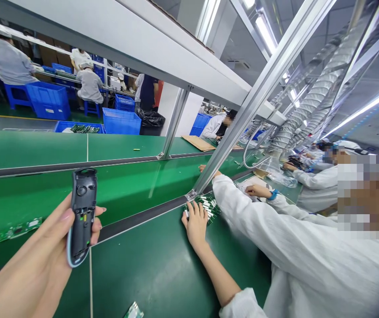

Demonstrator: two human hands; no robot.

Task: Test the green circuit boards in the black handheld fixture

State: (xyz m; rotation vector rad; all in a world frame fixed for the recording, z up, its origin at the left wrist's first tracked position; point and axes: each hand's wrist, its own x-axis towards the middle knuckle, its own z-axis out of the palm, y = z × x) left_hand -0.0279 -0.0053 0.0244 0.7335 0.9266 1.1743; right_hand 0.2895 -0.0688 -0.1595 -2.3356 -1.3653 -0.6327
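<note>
My left hand (pixel 33 251) grips a dark grey handheld device casing (pixel 83 216) upright, with its open inner side facing me and a pale blue rim along one edge. My right hand (pixel 196 225) lies curled over a pile of small green circuit boards (pixel 207 210) on the green belt (pixel 152 260), and its fingers hold the pile's near edge. A loose green circuit board (pixel 18 230) lies left of the casing. Another board (pixel 133 311) shows at the bottom edge.
A co-worker's white sleeve (pixel 275 234) crosses close to my right hand, and that person's hand with a blue wristband (pixel 257 191) lies beyond it. An aluminium frame post (pixel 242 123) rises beside the pile. Blue crates (pixel 121 120) and other seated workers stand behind the bench.
</note>
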